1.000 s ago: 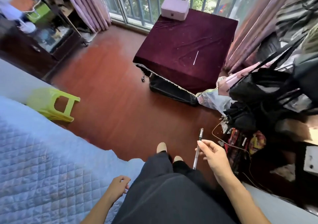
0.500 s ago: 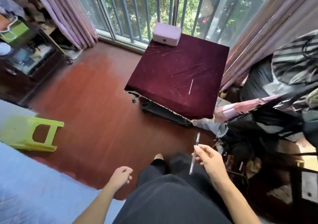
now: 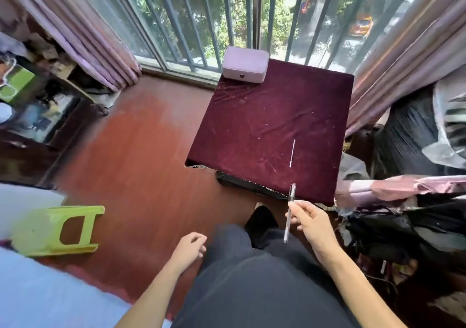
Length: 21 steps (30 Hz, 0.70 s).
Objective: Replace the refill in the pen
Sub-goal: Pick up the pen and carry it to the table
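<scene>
My right hand (image 3: 313, 223) pinches a clear pen (image 3: 289, 213) with a dark grip, held nearly upright just in front of the near edge of the table. A thin white refill (image 3: 292, 153) lies on the maroon cloth of the table (image 3: 264, 126), apart from the pen and further away. My left hand (image 3: 189, 248) hangs loosely curled beside my left thigh and holds nothing.
A pale pink box (image 3: 245, 64) stands at the table's far edge by the barred window. A green plastic stool (image 3: 59, 229) lies on the wooden floor at left. Dark bags and clothes (image 3: 403, 221) are piled at right. A blue quilt (image 3: 37, 290) covers the near left.
The view has moved forward towards the table, which now looks larger and closer. My right hand has carried the pen up to the table's near edge. The left hand has lifted off the quilt.
</scene>
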Available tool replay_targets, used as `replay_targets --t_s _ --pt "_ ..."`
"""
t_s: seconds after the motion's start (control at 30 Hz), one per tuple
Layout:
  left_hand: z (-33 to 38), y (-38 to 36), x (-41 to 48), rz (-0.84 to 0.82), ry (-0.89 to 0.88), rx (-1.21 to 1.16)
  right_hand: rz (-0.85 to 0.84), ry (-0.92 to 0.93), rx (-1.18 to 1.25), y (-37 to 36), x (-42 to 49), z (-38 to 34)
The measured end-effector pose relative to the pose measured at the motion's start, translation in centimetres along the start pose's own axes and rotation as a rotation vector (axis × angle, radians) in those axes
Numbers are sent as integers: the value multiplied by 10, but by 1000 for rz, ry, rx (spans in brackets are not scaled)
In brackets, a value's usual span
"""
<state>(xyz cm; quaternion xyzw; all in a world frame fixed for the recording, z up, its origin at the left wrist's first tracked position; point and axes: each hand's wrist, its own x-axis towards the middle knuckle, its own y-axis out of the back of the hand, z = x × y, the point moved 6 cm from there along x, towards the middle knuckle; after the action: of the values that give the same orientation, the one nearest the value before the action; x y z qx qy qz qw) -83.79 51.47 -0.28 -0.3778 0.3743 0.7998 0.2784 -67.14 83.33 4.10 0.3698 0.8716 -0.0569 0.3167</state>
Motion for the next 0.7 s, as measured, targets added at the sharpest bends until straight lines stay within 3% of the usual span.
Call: replay_targets --t_s 0.2,0.4,0.7 --pt "-6 33 29 -4 127 122 34 -34 42 -5 40 -35" --pt "56 45 72 -90 114 189 85 -85 41 -15 68 -62" --pt "246 -19 136 -315 -223 120 165 -113 49 -50 139 -93"
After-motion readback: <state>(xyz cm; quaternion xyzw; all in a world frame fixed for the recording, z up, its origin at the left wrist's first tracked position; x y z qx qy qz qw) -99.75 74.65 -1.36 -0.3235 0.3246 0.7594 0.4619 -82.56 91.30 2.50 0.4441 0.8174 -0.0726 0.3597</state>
